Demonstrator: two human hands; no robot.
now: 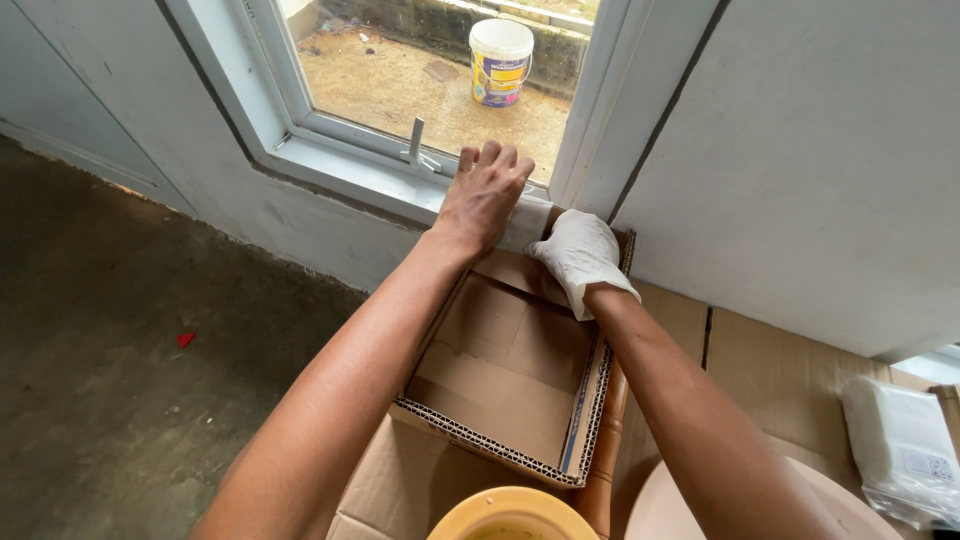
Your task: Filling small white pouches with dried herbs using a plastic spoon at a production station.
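The left hand (483, 195) lies flat, fingers together, on a white strip (525, 222) at the window sill's (350, 175) right end, hard against the frame corner; bare sill lies leftward. The strip runs along the sill, under the left fingers. The gloved right hand (580, 255) pinches its right end above the cardboard box (500, 385).
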